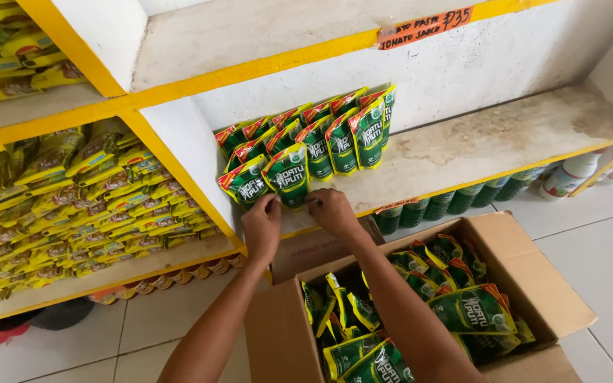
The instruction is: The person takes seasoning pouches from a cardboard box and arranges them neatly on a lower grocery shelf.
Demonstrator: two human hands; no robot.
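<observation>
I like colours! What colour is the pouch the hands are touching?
Mostly green with a red top corner, seen in the head view: pouch.

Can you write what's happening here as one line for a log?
left hand: touching front green pouch | right hand: same pouch | pouch: upright on shelf | open box: more pouches

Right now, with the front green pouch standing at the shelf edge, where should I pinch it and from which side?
Grip the front green pouch at its bottom corners, from the front and below. It stands upright with more pouches packed behind and beside it, so only the lower edge is free, where the left hand and right hand sit.
</observation>
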